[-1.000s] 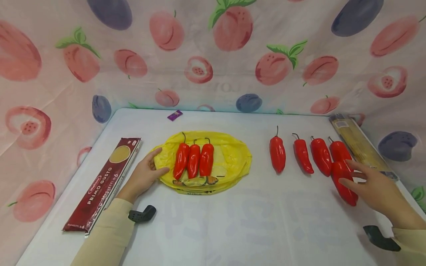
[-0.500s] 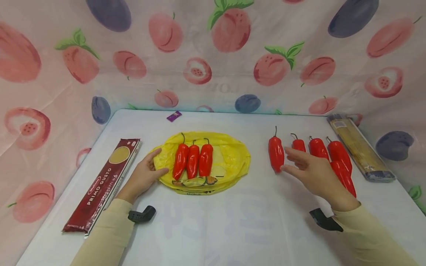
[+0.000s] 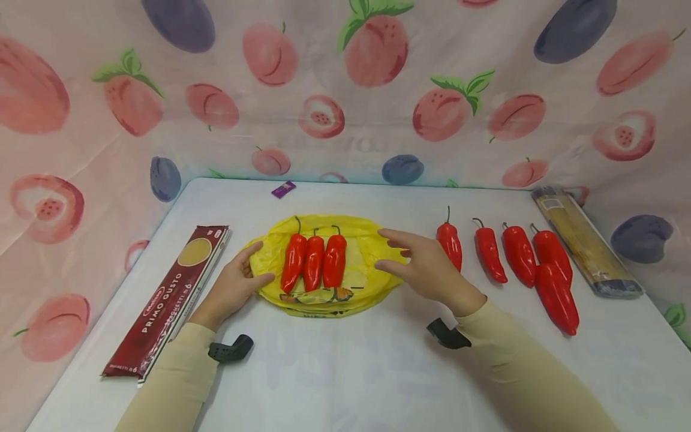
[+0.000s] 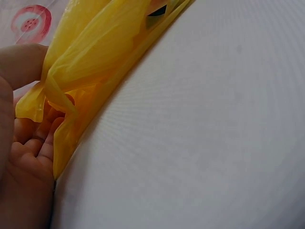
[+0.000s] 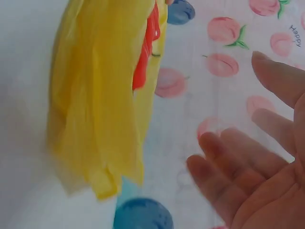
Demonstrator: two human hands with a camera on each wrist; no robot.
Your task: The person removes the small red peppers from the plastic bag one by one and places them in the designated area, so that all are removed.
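Observation:
A yellow plastic bag point(image 3: 372, 252) lies flat on the table, with three red peppers point(image 3: 314, 262) on top, stems pointing away. At the bag's left edge, my left hand point(image 3: 233, 285) holds the plastic; the left wrist view has the thumb and curled fingers around the yellow film point(image 4: 90, 52). My right hand point(image 3: 426, 267) is over the bag's right end, thumb and fingers apart. In the right wrist view its fingers point(image 5: 233, 162) are spread beside the bag, apart from it, holding nothing. The right hand partly covers a red pepper point(image 3: 450, 243) beyond it.
Several more red peppers point(image 3: 520, 255) lie at the right, two of them overlapping. A clear pack of spaghetti point(image 3: 588, 246) is at the far right edge. A dark red spaghetti packet point(image 3: 170, 300) lies on the left. Near the back edge is a small purple packet point(image 3: 284, 189).
My right hand has moved left from the overlapping peppers at the right, past the other peppers, to the bag's right end. The left hand has stayed at the bag's left edge.

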